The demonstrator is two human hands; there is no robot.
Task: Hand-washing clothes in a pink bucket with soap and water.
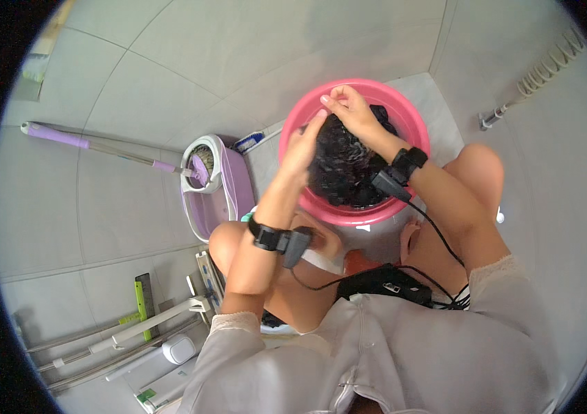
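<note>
A round pink plastic basin (412, 111) stands on the floor before me. Wet black fabric (348, 165) fills most of it, with water glinting around the folds. My left hand (304, 142) is over the basin's left side, thumb pointing up. Higher and to the right, my right hand (351, 109) is above the far part of the fabric, its fingers bent and thumb towards the left hand. The two thumbs are near each other but apart. Whether either hand pinches any fabric is hidden by the fingers.
A purple mop bucket (239, 176) stands left of the basin, its mop handle (60, 135) leaning on the tiled wall. A blue-bristled brush (248, 142) lies behind. Several cleaning poles (154, 323) rest at lower left. Black cables (436, 227) run from my wrist straps. A coiled hose (547, 70) hangs right.
</note>
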